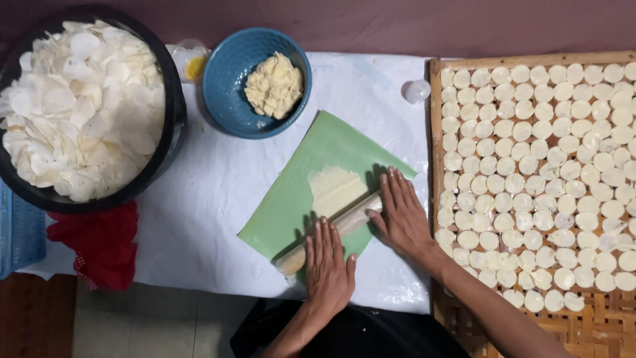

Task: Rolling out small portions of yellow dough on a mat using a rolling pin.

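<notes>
Head view, looking straight down: your left hand [328, 265] and right hand [401, 212] press flat, fingers straight and close together, on a plastic-wrapped rolling pin [331, 232] that lies slanted across a green sheet [311, 166] at the middle of the white-covered table [212, 192]. Neither hand grips; the palms bear on the pin, left near its lower end, right near its upper end. Just past the pin, toward 12 o'clock, a thin patch of pale dough [334, 187] lies spread on the sheet. At 11 o'clock from your hands stands a blue bowl [225, 73] holding a lump of dough [273, 85]. Far out at 10 o'clock a black tub [173, 106] is heaped with white discs. At 3 o'clock a woven bamboo tray [435, 113] carries rows of small round dough discs [530, 166], close to your right wrist.
</notes>
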